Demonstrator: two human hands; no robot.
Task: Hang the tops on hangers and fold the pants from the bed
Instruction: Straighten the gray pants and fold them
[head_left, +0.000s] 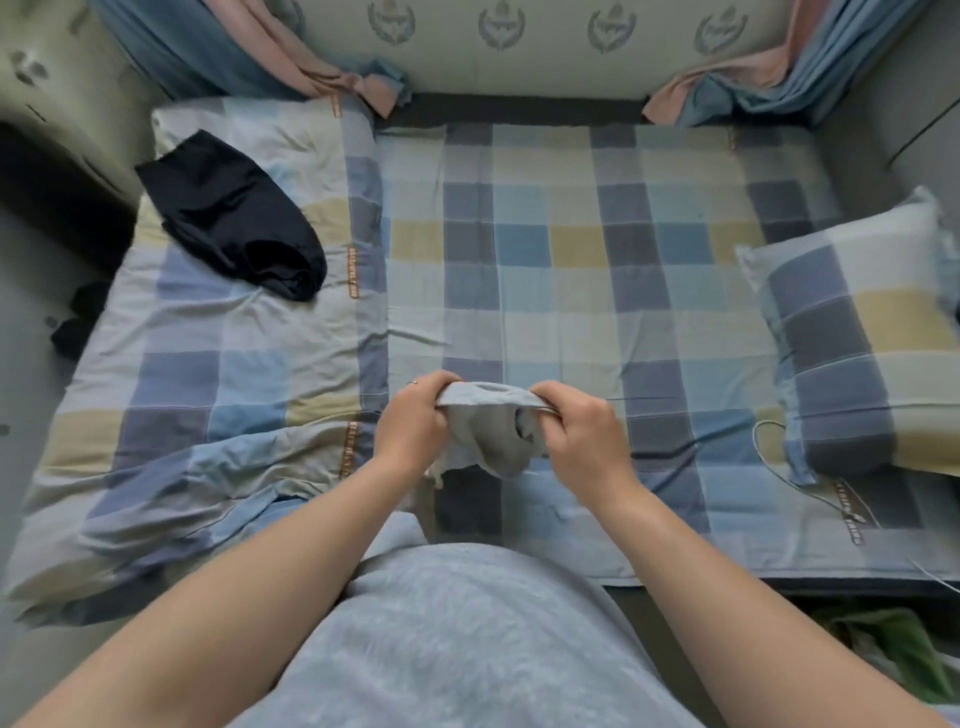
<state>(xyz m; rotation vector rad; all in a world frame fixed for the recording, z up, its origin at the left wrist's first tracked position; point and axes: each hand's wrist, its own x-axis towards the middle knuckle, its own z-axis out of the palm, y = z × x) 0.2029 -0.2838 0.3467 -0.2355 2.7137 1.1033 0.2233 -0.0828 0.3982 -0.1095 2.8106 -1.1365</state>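
Grey garment (491, 441) is held bunched above the near part of the bed (571, 249). It is gripped by the curled fingers of the left hand (415, 423) and right hand (584, 434), which are close together. Both forearms are extended forward. The orange lettering on the duvet (208, 338) trim cannot be read. A dark garment (234, 218) lies folded at far left.

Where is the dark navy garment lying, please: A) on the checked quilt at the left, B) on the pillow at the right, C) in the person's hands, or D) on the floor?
A: the dark navy garment lies on the checked quilt at the left, apart from the left hand and right hand, which grip a grey garment.
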